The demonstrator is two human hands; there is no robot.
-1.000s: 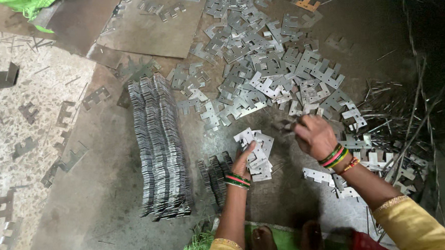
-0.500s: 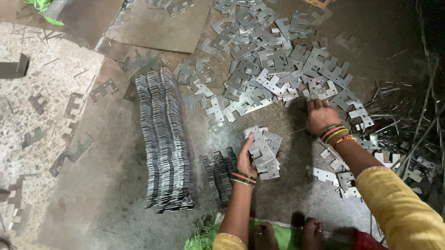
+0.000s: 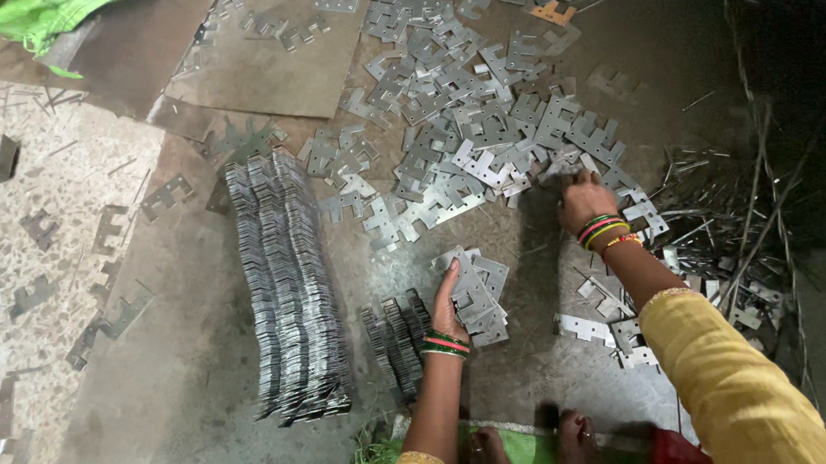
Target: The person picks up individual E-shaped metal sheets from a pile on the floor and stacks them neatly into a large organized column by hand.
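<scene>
Our left hand point(image 3: 448, 299) grips a small plate stack point(image 3: 477, 296); right hand point(image 3: 584, 199), fingers curled, touches loose plates point(image 3: 482, 120) beyond that stack.

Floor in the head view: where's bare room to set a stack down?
Bare floor lies left of the long row of stacked plates. A smaller gap sits between the left hand, which holds a small stack, and the right hand. The loose plate pile above is crowded, as are the scraps at right.
</scene>
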